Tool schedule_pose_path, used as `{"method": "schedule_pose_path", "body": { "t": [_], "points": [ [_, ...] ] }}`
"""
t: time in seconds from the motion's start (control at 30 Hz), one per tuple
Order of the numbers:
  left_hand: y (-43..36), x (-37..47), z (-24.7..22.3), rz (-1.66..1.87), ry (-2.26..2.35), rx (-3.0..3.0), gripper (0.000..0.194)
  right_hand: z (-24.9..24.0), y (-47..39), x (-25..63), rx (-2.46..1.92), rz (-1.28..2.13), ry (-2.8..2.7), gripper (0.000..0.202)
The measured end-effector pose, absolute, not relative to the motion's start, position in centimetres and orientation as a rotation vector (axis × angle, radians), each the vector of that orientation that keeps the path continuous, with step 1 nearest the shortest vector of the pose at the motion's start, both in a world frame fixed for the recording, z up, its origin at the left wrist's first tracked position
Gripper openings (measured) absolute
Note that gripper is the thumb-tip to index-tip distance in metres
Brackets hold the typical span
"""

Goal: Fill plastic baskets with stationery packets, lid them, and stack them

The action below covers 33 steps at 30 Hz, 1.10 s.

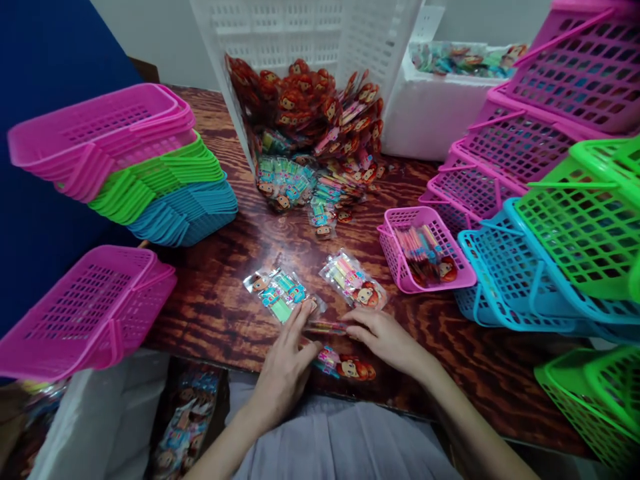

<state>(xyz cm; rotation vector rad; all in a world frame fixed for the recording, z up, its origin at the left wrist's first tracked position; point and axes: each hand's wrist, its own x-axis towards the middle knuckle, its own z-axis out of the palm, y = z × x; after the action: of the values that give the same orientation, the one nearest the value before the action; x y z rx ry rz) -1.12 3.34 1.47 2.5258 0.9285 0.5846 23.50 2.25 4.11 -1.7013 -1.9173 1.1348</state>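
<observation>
My left hand and my right hand are at the front of the wooden table, on either side of a thin stack of picture packets seen edge-on. Its left end is between my left thumb and fingers, which partly hide it; the fingers of my right hand are closed at its right end. Just beyond my left fingers lie teal-and-green packets in clear wrap. Past my right hand is a packet with a red-haired cartoon figure. Similar packets lie close to my body, below the held stack.
A white crate spills packets onto the table. A pink basket holds packets. Stacked baskets rise at left and right; another pink basket overhangs the left edge. Behind stands a white foam box.
</observation>
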Motion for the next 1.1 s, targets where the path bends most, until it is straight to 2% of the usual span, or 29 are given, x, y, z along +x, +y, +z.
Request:
{"method": "schedule_pose_path", "body": {
  "t": [0.23,0.37,0.5,0.63,0.8,0.87,0.97,1.03,1.1],
  "points": [
    [2.5,-1.2,0.8,0.618,0.946,2.526,0.037,4.9,2.1,20.4,-1.546,1.060,-2.258,0.052],
    [2.2,-1.7,1.0,0.620,0.953,2.524,0.041,4.7,3.2,19.3,-1.558,0.949,-2.395,0.040],
    [1.8,-3.6,1.2,0.689,1.031,2.418,0.039,4.4,4.5,20.3,-1.766,0.868,-2.266,0.041],
    [2.5,-4.9,1.9,0.752,1.179,1.703,0.022,4.0,5.4,21.6,-1.903,0.696,-2.114,0.049],
    [4.9,-4.6,1.9,0.832,1.069,0.564,0.038,4.0,6.0,21.4,-1.849,0.438,-1.944,0.041],
    [5.7,-4.4,1.4,0.845,0.989,0.364,0.034,4.1,6.0,20.6,-1.767,0.544,-1.801,0.034],
    [6.5,-4.0,0.8,0.847,0.873,0.251,0.027,4.1,5.6,18.5,-1.596,0.985,-1.538,0.030],
    [6.6,-3.6,0.4,0.811,0.793,0.206,0.030,4.1,5.4,16.8,-1.445,1.299,-1.365,0.037],
    [6.6,-3.2,0.1,0.772,0.723,0.175,0.035,4.0,5.4,15.1,-1.349,1.454,-1.254,0.048]
  ]
}}
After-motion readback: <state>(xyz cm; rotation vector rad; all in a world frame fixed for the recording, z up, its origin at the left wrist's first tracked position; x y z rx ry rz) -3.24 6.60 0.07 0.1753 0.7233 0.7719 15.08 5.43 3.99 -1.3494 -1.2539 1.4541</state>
